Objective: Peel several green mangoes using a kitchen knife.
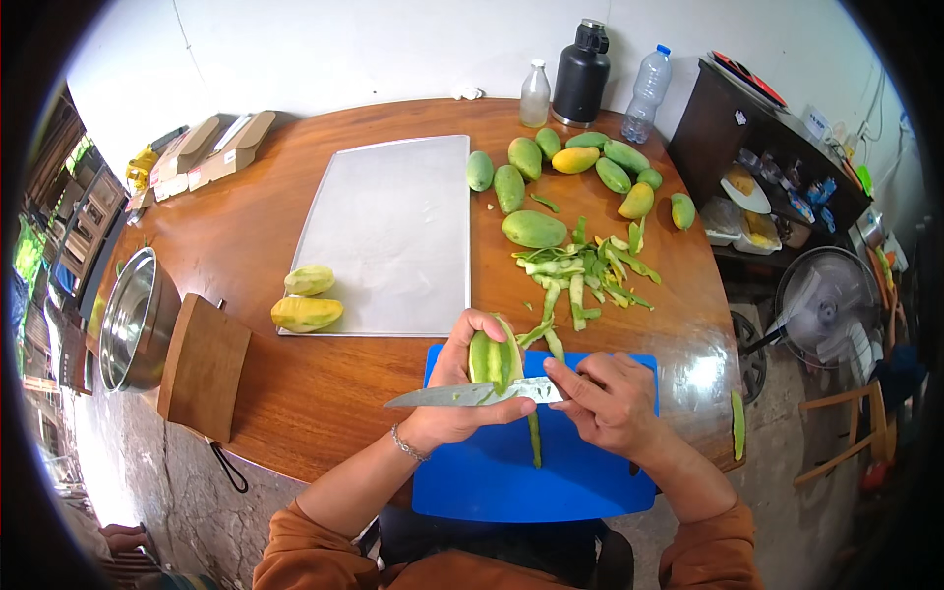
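Note:
My left hand [450,405] grips a partly peeled green mango [488,358], with strips of green skin still on it. In my right hand [616,398] is a kitchen knife [464,394], its blade lying across the near end of the mango and pointing left. Both hands are above a blue cutting board [501,479], where a thin strip of peel [534,442] shows below the blade. Just beyond, a heap of mango peels [590,269] rests on the wooden table [369,405]. Two peeled mangoes [306,313] sit at the near left corner of a metal tray [391,228].
Several unpeeled mangoes [525,158] lie at the back right, near a glass bottle [535,96], a black flask [581,77] and a plastic bottle [647,96]. At left stand a steel bowl [140,324] and a wooden block [203,369]. A fan [826,306] is to the right.

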`<state>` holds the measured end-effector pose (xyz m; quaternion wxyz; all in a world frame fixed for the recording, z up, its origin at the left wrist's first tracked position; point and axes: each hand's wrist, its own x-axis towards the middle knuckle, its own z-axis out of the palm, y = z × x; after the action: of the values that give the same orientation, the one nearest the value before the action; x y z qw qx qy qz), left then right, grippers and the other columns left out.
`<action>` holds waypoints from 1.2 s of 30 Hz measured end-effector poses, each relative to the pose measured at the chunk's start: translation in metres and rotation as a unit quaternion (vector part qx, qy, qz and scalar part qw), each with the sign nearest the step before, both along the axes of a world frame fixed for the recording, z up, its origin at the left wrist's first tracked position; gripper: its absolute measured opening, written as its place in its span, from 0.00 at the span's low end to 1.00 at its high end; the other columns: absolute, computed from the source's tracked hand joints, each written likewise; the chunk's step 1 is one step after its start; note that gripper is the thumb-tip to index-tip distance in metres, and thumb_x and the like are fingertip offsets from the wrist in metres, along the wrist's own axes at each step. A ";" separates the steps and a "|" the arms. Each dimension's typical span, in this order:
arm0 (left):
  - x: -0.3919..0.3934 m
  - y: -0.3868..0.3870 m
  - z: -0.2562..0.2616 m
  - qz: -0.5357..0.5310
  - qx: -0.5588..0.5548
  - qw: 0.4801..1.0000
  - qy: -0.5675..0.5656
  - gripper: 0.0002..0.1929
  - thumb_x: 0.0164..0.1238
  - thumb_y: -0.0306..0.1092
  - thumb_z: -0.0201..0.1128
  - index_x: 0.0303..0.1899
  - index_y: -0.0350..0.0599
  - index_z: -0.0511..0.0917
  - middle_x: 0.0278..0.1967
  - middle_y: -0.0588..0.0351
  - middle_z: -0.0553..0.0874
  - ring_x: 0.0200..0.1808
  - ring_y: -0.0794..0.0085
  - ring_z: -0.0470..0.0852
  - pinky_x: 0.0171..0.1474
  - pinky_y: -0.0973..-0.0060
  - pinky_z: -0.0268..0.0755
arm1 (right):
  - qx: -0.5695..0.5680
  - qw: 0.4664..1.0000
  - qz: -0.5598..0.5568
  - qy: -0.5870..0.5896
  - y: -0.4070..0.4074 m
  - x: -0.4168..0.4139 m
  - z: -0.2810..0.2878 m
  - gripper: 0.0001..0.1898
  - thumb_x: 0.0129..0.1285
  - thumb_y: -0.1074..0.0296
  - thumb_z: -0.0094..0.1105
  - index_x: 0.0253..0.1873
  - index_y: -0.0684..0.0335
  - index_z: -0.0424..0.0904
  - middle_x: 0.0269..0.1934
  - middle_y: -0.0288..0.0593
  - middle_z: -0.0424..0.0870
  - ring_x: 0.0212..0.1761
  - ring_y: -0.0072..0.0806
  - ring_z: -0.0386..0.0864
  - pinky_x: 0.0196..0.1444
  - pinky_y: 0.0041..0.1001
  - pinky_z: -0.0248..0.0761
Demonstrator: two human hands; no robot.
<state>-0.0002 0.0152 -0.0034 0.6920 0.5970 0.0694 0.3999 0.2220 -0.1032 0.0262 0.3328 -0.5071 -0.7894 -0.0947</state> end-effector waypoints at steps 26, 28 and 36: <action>-0.001 -0.003 -0.004 -0.044 -0.061 0.997 0.022 0.29 0.61 0.23 0.88 0.54 0.55 0.75 0.55 0.57 0.78 0.53 0.75 0.83 0.55 0.74 0.80 | 0.017 1.000 -0.003 -0.014 0.005 0.001 -0.011 0.25 0.69 0.53 0.77 0.68 0.54 0.91 0.36 0.33 0.76 0.33 0.30 0.78 0.34 0.34 0.68; 0.006 -0.007 -0.007 0.034 0.009 0.999 -0.022 0.28 0.61 0.22 0.88 0.52 0.52 0.76 0.53 0.62 0.80 0.53 0.79 0.80 0.52 0.76 0.80 | 0.021 1.000 -0.005 0.008 0.008 0.000 -0.011 0.24 0.70 0.54 0.76 0.68 0.54 0.92 0.35 0.33 0.76 0.32 0.30 0.78 0.34 0.34 0.68; 0.002 -0.005 -0.003 0.040 0.062 0.997 0.020 0.32 0.57 0.30 0.93 0.56 0.51 0.77 0.59 0.59 0.80 0.59 0.76 0.80 0.58 0.74 0.79 | -0.013 0.999 0.000 0.037 0.008 0.002 -0.008 0.23 0.70 0.57 0.77 0.68 0.54 0.92 0.34 0.34 0.77 0.29 0.31 0.77 0.33 0.34 0.68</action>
<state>0.0018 0.0103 -0.0068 0.6354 0.6436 0.0824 0.4186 0.2241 -0.0949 0.0179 0.3549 -0.5144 -0.7780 -0.0652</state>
